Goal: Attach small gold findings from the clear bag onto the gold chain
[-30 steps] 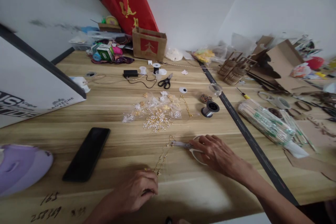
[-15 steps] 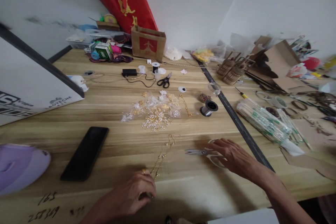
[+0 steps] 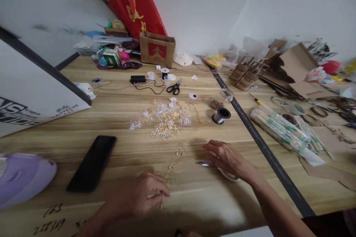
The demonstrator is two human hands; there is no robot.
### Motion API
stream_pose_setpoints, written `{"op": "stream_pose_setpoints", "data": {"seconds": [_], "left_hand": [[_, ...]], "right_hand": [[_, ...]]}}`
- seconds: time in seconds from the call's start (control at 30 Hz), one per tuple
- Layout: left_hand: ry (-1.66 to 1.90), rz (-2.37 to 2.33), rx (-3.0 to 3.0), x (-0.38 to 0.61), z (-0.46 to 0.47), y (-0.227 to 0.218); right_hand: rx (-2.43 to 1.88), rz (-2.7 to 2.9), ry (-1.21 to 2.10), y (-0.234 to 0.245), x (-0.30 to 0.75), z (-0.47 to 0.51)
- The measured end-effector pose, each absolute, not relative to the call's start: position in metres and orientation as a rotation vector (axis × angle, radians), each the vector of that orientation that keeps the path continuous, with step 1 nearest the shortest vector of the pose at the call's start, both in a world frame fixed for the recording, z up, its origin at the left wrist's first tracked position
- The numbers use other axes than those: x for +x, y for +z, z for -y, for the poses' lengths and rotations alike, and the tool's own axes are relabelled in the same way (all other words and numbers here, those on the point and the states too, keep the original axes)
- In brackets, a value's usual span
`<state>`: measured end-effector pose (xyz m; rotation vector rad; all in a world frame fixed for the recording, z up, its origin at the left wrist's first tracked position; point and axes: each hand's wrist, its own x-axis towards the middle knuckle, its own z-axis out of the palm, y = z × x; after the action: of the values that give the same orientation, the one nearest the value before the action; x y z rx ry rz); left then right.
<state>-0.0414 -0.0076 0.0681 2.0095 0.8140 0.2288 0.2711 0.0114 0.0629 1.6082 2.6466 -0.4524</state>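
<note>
My left hand (image 3: 150, 192) is pinched on the lower end of a thin gold chain (image 3: 172, 164) with small charms, and a short bit of it hangs under the fingertips. The chain's upper part lies on the wooden table. My right hand (image 3: 224, 158) hovers over a pair of scissors with pale handles (image 3: 229, 176), its fingers stretched toward the chain and nothing visible in them. The hand covers the middle of the scissors. Beyond both hands lies a heap of small gold and silver findings (image 3: 167, 126) on plastic bags, beside a shorter gold chain (image 3: 197, 113).
A black phone (image 3: 92, 163) and a purple object (image 3: 26, 179) lie at left. A wire spool (image 3: 221, 115), beads (image 3: 217, 104) and black scissors (image 3: 174, 87) are farther back. Wrapped sticks (image 3: 280, 127) lie at right, past a dark strip (image 3: 258, 140).
My right hand has moved left off the scissors' handles toward the chain. My left hand has shifted slightly right, still at the chain. The view has tilted a little.
</note>
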Motion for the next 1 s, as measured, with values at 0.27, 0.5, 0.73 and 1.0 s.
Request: {"op": "stream_pose_setpoints", "data": {"seconds": [0.27, 0.5, 0.73, 1.0], "left_hand": [[0.316, -1.182, 2.050, -0.003, -0.054, 0.056], [0.348, -1.220, 2.257, 0.022, -0.073, 0.034], [0.331, -1.159, 2.221, 0.024, -0.068, 0.028], [0.283, -0.997, 2.232, 0.021, -0.064, 0.030]], "right_hand": [[1.597, -2.721, -0.539, 0.044, 0.212, -0.055], [1.663, -2.726, -0.482, 0.029, 0.199, -0.058], [1.711, -2.807, -0.572, 0.019, 0.204, -0.061], [1.870, -2.773, -0.679, 0.015, 0.213, -0.065]]}}
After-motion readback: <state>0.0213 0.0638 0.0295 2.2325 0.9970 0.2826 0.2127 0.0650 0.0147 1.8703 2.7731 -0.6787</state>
